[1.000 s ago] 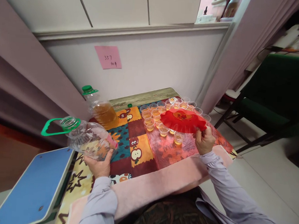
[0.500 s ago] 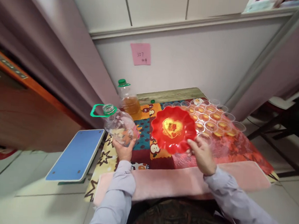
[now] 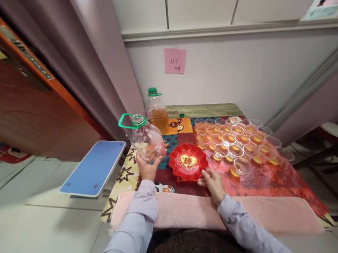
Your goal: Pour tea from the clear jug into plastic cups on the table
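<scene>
Two hands busy: left hand clamped on tilted uncapped bottle risks spilling; right hand pinches red plate.

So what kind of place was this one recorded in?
Probably a room in a home, not a workshop: a small table under a patchwork cloth stands against a white wall, between curtains, with a wooden door to the left.
</scene>
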The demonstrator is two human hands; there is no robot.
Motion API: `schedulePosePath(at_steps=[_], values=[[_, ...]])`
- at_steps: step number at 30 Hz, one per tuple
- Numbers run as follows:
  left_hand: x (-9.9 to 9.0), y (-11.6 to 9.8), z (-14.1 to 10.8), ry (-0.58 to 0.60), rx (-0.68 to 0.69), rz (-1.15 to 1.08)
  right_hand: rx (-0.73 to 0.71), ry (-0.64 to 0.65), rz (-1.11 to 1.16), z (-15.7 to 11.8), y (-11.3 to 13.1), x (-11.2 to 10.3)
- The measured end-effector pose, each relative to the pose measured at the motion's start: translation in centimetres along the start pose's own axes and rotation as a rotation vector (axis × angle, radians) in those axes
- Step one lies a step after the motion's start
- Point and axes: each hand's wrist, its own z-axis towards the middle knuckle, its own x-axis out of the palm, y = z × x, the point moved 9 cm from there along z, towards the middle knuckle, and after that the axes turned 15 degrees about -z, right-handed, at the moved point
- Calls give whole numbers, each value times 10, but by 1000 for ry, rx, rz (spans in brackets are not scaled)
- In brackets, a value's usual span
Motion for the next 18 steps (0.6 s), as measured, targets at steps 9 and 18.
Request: schedulePosePath(at_steps=[9,18], values=[[0,-13,-6,-13,-33,-98,-70,18,-178,8,1,-5],[36,-73,-8,140,0,-284,-171,1,-275,9,12,-18]])
